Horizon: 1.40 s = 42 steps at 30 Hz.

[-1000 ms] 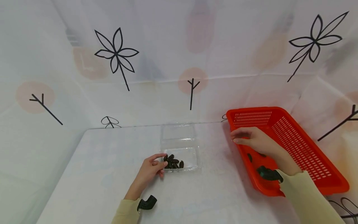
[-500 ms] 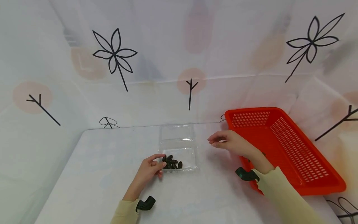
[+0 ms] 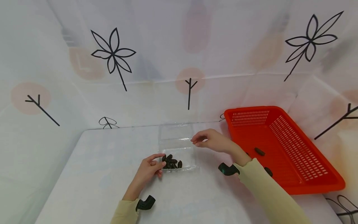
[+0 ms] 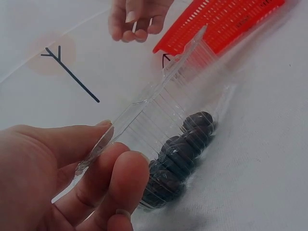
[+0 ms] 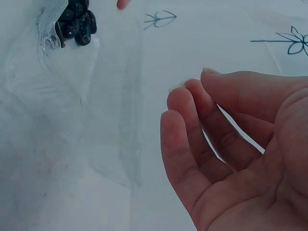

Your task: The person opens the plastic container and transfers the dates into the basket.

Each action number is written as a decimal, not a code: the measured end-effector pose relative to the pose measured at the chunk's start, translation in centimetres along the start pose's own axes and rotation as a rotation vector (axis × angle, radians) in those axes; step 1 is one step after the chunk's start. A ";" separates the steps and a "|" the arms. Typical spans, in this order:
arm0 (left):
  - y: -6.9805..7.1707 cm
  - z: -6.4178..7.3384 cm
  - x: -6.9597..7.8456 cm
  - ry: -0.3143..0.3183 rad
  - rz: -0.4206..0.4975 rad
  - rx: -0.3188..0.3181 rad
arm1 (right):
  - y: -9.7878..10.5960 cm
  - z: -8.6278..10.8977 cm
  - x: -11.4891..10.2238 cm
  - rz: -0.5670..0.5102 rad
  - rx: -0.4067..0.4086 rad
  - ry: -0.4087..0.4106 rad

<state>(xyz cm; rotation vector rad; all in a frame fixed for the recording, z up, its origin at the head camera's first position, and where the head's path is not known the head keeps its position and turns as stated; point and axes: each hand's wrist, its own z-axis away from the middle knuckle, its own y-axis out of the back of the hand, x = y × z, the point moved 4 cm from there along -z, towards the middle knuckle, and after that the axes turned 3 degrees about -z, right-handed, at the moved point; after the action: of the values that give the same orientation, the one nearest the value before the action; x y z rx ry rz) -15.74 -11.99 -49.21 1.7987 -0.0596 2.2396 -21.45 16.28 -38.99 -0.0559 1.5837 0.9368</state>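
Observation:
A clear plastic clamshell box (image 3: 188, 155) lies with its lid (image 3: 176, 132) folded back. Several dark, glossy oval pieces (image 3: 172, 161) are heaped toward its left side; their exact kind is unclear. At the box's left edge, my left hand (image 3: 151, 168) pinches the rim between thumb and fingers, seen close up in the left wrist view. My right hand (image 3: 213, 140) hovers beside the box's right side, near the lid fold. Its fingers are loosely curved, and the right wrist view shows nothing between thumb (image 5: 245, 91) and fingers.
A red slotted plastic basket (image 3: 282, 152) stands to the right, with several dark oblong pieces (image 3: 259, 151) on its floor. White cloth (image 3: 106, 174) covers the table. Behind it hangs a patterned cloth backdrop (image 3: 156, 102).
My right hand has moved left from over the red basket's near rim to beside the clear box, uncovering pieces in the basket. My left hand keeps its hold on the box.

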 end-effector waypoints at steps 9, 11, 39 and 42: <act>-0.1 0.0 0.1 0.007 0.017 -0.002 | -1.8 -2.2 -0.2 -0.028 -0.066 0.018; -0.1 0.1 0.2 0.007 0.018 -0.001 | -2.2 -2.6 -0.1 -0.042 -0.081 0.011; 0.0 0.0 0.0 0.008 0.019 -0.003 | -6.9 -7.8 1.8 -0.123 -0.326 -0.056; 0.0 0.0 0.0 0.007 0.014 -0.002 | -7.4 -8.1 2.2 -0.111 -0.381 -0.074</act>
<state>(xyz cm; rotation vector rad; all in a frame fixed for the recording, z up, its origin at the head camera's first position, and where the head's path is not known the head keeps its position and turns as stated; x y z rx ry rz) -15.74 -12.01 -49.25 1.7948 -0.0733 2.2547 -24.72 7.59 -45.29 -0.3676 1.3030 1.1284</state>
